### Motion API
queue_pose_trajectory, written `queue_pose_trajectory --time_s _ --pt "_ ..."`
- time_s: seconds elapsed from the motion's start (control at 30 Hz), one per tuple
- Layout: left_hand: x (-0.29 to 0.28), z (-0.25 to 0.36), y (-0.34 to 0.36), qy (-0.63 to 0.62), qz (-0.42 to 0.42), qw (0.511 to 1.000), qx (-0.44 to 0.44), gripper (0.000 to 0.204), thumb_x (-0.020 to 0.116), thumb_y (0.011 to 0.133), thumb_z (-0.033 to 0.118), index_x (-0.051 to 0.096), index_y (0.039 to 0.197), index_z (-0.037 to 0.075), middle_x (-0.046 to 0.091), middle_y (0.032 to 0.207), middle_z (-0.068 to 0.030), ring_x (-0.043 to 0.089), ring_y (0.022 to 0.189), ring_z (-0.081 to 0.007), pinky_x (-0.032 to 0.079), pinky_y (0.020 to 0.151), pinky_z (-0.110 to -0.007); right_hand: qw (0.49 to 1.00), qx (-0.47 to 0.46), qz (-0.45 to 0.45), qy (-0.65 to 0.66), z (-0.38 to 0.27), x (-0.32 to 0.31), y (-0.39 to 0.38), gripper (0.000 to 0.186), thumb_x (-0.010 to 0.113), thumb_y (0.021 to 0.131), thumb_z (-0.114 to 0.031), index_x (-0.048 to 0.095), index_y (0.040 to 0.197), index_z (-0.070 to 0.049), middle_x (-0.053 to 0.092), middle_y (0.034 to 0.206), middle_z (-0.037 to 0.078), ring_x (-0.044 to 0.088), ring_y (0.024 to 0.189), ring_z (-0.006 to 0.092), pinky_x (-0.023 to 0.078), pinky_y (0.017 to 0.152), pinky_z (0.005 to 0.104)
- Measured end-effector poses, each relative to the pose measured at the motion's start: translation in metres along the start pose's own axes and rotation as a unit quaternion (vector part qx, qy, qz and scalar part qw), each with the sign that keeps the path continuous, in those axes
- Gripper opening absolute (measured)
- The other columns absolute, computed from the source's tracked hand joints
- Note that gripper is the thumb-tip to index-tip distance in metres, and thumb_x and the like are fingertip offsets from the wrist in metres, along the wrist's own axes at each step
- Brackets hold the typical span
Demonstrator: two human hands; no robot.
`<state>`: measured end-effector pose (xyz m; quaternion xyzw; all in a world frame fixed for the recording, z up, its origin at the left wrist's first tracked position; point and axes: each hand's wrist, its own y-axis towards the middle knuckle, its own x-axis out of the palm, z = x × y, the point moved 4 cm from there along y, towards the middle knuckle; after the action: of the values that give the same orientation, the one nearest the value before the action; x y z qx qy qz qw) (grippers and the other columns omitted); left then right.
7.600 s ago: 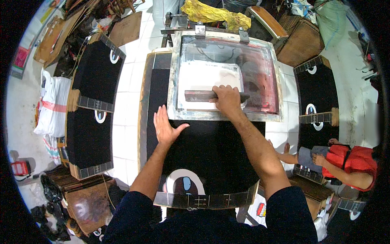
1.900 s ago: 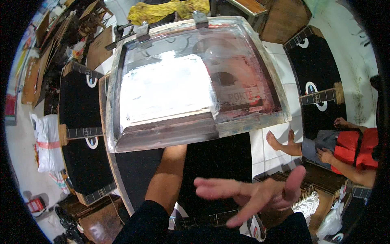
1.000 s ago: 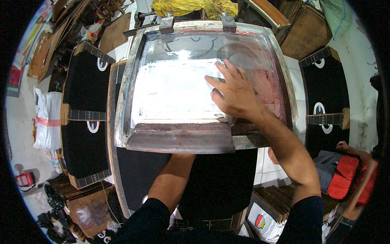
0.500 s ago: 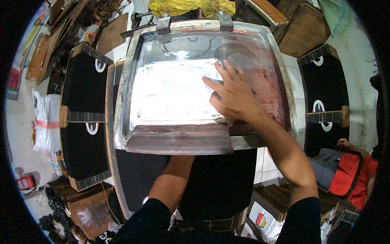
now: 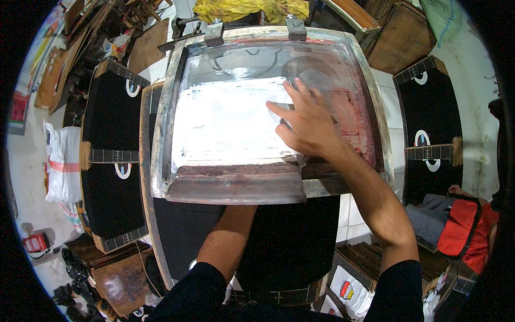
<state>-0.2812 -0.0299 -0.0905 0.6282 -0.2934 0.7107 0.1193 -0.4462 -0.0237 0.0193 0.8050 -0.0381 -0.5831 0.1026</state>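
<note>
Apparently empty, the right hand (image 5: 311, 123) lies palm down on, or just over, the mesh of a large framed screen (image 5: 164, 118). Its fingers (image 5: 292, 95) are spread wide and grip nothing; whether they press on the mesh cannot be told. Such a spread would suit steadying the screen without grasping it.

Left of these fingers and partly under their tips is a bright white patch (image 5: 230, 121) on the mesh; to their right the mesh is stained reddish. Nearer the person than the fingers, and to their left, a wide dark bar (image 5: 236, 188), perhaps a squeegee, overlaps the lower rail, maybe parked there to keep it off the patch.

Beyond the fingers, two metal clamps, one left (image 5: 213, 35) and one right (image 5: 296, 29), grip the far rail, likely acting as hinges.

The left forearm (image 5: 225, 236) passes beneath the near rail, so the screen stands clear of the black panel (image 5: 289, 247) below, perhaps propped by that arm. The left hand is hidden, so its fingers' state cannot be told.
</note>
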Motion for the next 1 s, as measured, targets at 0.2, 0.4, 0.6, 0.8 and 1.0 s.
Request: queue_pose_trajectory --time_s 0.2,0.4,0.6,0.8,1.0 --pt "0.002 0.001 0.001 -0.002 0.000 1.000 0.002 0.078 0.045 0.102 0.063 0.040 0.155 0.006 0.046 0.155 -0.0207 0.046 0.141 -0.0400 0.035 0.120 -0.060 0.999 -0.005 0.000 -0.033 0.004 -0.005 0.001 0.049 0.062 0.089 -0.035 0.070 0.135 -0.020 0.045 0.155 0.029 0.035 0.147 0.0497 0.023 0.120 0.0644" --pt "0.003 0.002 -0.002 -0.003 0.002 1.000 0.002 0.079 0.044 0.102 0.064 0.039 0.155 0.006 0.046 0.155 -0.0209 0.046 0.141 -0.0401 0.035 0.119 -0.060 1.000 -0.014 -0.004 -0.016 0.003 -0.005 0.001 0.049 0.062 0.088 -0.035 0.070 0.134 -0.020 0.046 0.154 0.029 0.035 0.148 0.0490 0.023 0.121 0.0638" --pt "0.002 0.001 -0.005 0.000 0.003 1.000 0.003 0.080 0.044 0.102 0.064 0.039 0.156 0.006 0.046 0.155 -0.0212 0.046 0.141 -0.0402 0.035 0.119 -0.060 0.999 -0.020 0.020 -0.033 0.007 -0.007 0.003 0.049 0.062 0.088 -0.034 0.070 0.135 -0.021 0.046 0.154 0.029 0.035 0.147 0.0496 0.023 0.121 0.0634" --pt "0.003 0.002 -0.005 0.000 0.001 1.000 0.008 0.081 0.044 0.101 0.065 0.038 0.156 0.006 0.045 0.156 -0.0214 0.046 0.141 -0.0402 0.035 0.119 -0.061 1.000 -0.017 0.009 -0.015 0.008 -0.003 0.002 0.050 0.062 0.088 -0.033 0.069 0.136 -0.022 0.046 0.154 0.029 0.035 0.147 0.0506 0.022 0.121 0.0638" --pt "0.004 0.002 -0.007 -0.005 0.000 1.000 0.006 0.081 0.044 0.101 0.065 0.037 0.156 0.006 0.045 0.156 -0.0216 0.046 0.141 -0.0403 0.035 0.119 -0.061 0.998 0.057 0.013 -0.035 0.005 -0.029 -0.011 0.049 0.060 0.091 -0.029 0.067 0.139 -0.019 0.048 0.154 0.025 0.038 0.148 0.0413 0.020 0.122 0.0598"
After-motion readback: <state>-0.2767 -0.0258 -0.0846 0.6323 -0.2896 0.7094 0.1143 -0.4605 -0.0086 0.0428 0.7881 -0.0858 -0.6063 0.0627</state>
